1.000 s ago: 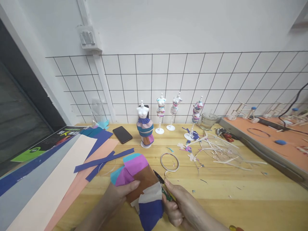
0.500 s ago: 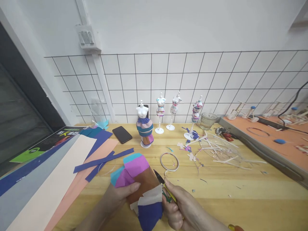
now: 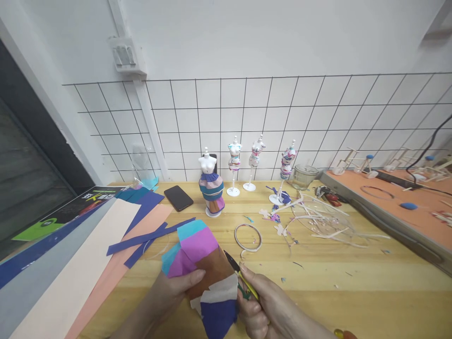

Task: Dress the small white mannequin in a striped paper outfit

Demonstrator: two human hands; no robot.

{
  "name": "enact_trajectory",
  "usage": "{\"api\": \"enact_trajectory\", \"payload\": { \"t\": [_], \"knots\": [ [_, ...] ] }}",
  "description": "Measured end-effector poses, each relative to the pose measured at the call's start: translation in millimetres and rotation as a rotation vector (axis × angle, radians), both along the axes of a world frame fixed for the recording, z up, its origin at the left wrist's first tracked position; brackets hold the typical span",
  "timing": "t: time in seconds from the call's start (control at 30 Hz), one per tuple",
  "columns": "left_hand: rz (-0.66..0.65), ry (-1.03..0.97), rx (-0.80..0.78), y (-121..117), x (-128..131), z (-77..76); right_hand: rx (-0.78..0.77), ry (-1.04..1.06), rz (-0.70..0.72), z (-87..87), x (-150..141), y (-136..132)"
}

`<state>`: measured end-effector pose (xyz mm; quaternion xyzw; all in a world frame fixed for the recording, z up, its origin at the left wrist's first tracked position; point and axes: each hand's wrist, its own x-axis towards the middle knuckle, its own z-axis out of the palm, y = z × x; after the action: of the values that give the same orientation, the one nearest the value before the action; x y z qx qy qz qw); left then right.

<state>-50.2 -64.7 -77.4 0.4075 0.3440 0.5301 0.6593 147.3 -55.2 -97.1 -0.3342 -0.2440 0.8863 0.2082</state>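
Note:
My left hand [image 3: 176, 292] pinches a patchwork piece of coloured crepe paper [image 3: 212, 268], with its thumb on the brown band; cyan, magenta, grey and navy bands show too. In my right hand [image 3: 264, 301] is a pair of scissors [image 3: 243, 278] with yellow and green handles. Their dark blades lie at the right edge of the brown band; how far they are apart is hard to make out. Beyond my hands stands a small white dress form [image 3: 207, 165] in a layered paper skirt [image 3: 212, 187]. A ring of wire or cord [image 3: 248, 238] lies just past the scissors.
Paper sheets [image 3: 81, 263] and navy strips [image 3: 151, 237] spread over the left. A phone [image 3: 178, 197] lies behind them. Several patterned dress forms [image 3: 235, 157] stand near the tiled wall. Tangled strips [image 3: 321, 221], a glass jar [image 3: 304, 176] and an orange-topped tray [image 3: 388, 197] are at right.
The paper's upper bands have spread slightly upward and the scissor blades now sit closer against its right edge. Both hands keep their hold. The view has shifted slightly.

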Motion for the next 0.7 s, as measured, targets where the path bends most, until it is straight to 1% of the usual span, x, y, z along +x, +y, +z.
{"api": "enact_trajectory", "payload": {
  "t": [0.1, 0.2, 0.27, 0.37, 0.53, 0.7],
  "knots": [
    [-0.054, -0.051, -0.012, -1.6, 0.4, 0.9, 0.015, -0.002, 0.006, -0.1, -0.8, 0.2],
    [-0.103, -0.156, -0.06, -3.2, -2.3, -2.7, 0.089, -0.004, 0.0, -1.7, -2.3, 0.0],
    [-0.088, -0.214, -0.134, -3.7, -5.2, -5.8, 0.149, -0.019, -0.023, -2.4, -3.7, -0.5],
    [-0.024, -0.227, -0.228, -3.6, -7.5, -6.7, 0.217, -0.05, -0.034, -1.0, -5.8, -1.4],
    [0.007, -0.175, -0.244, -2.7, -4.0, -0.1, 0.276, -0.1, -0.025, 3.2, -6.8, -2.9],
    [0.029, -0.171, -0.264, -1.9, -2.5, 2.1, 0.249, -0.096, -0.016, 1.3, -6.4, -3.0]
  ]
}}
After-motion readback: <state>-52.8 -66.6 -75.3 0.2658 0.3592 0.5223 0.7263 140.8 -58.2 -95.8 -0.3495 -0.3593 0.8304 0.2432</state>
